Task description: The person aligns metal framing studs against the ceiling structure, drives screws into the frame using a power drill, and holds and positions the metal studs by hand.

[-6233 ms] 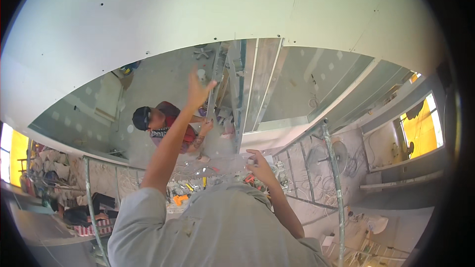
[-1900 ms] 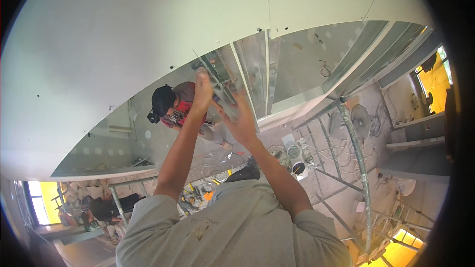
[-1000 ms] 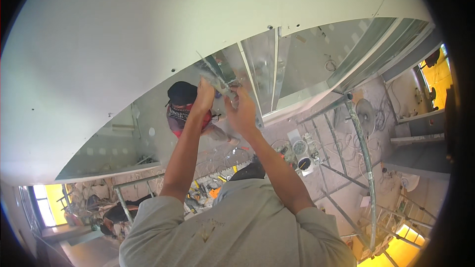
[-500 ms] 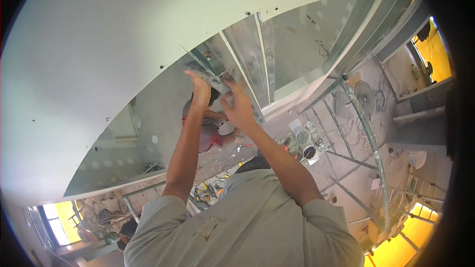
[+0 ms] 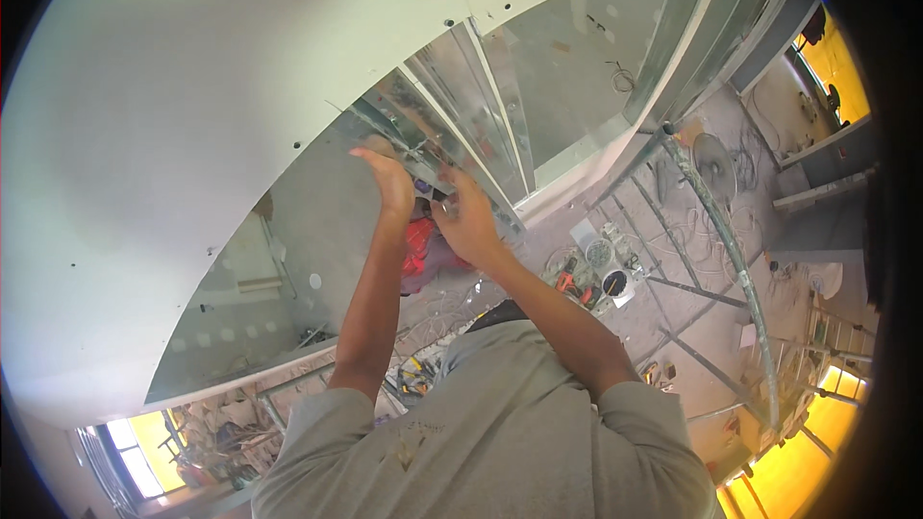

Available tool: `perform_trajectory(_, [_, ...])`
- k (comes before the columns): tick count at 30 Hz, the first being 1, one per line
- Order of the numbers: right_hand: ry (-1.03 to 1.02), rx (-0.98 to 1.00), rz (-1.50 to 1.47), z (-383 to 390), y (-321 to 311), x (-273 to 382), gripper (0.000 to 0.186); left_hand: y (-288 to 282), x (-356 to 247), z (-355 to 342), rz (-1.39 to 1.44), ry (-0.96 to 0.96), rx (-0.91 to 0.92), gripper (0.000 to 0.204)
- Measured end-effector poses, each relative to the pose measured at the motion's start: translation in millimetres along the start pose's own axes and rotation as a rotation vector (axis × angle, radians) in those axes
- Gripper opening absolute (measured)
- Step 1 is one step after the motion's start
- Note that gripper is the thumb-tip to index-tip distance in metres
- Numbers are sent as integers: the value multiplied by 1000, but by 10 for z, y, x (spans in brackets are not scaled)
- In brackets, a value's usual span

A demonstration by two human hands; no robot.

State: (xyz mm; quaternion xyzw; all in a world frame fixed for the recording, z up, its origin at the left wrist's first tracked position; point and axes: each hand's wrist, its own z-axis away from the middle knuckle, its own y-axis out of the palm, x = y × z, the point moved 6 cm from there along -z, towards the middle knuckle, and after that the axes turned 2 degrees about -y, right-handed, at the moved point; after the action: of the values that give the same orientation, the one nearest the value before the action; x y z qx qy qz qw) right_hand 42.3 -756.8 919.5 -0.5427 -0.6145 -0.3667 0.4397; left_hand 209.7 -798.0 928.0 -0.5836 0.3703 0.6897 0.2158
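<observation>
While both arms reach up beneath the curved edge of a white ceiling board point(image 5: 192, 86), the left hand point(image 5: 389, 183) is open, its fingers extended to the upper left. It lies close against a thin galvanized metal channel point(image 5: 383, 123); whether the palm bears on it cannot be told. Right hand point(image 5: 468, 223): fingers bent, thumb set apart from them, tips at or just beside the channel's lower stretch. Blur there; cannot tell whether anything is pinched.

Position of channel: just above and between the hands, slanting from near the board edge down toward the right, alongside wider metal framing point(image 5: 452, 67). A co-worker in a red top point(image 5: 416, 255) is below, partly hidden by the hands and forearms. Off to the right, well apart: a curved scaffold tube point(image 5: 716, 211), an orange-and-black power tool point(image 5: 574, 288) and a bucket point(image 5: 613, 283).

Risks, as judged. If neither hand bears firmly on the channel, a slip could let its end swing or drop toward the co-worker. Thin sheet-metal edges could cut bare fingers if the channel slides through them. Overreaching could cost balance, the arms being raised high. A sideways knock could chip the board's edge, which runs close by.
</observation>
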Motion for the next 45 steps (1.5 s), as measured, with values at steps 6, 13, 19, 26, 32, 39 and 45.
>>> perform_trajectory(6, [434, 146, -406, 550, 381, -672, 42, -424, 186, -526, -161, 74, 420, 66])
perform_trajectory(13, [1184, 206, -1362, 758, 580, -1157, 46, -178, 505, -216, 376, -302, -180, 42])
perform_trajectory(19, [1179, 229, -1411, 871, 556, -1330, 37, -713, 627, -789, 39, -18, 135, 49])
perform_trajectory(26, [1253, -103, -1431, 1487, -234, -1624, 35, 21, -43, -383, 265, -220, 154, 73])
perform_trajectory(32, [1132, -52, -1338, 1629, -648, -1814, 34, 54, 537, -604, 408, -202, 31, 81])
perform_trajectory(39, [1179, 10, -1233, 1632, -893, -1650, 30, -11, 526, -534, 172, -116, 184, 77])
perform_trajectory(45, [1207, -148, -1155, 2182, -1885, -1882, 31, -149, 486, -419, 127, -127, 119, 71])
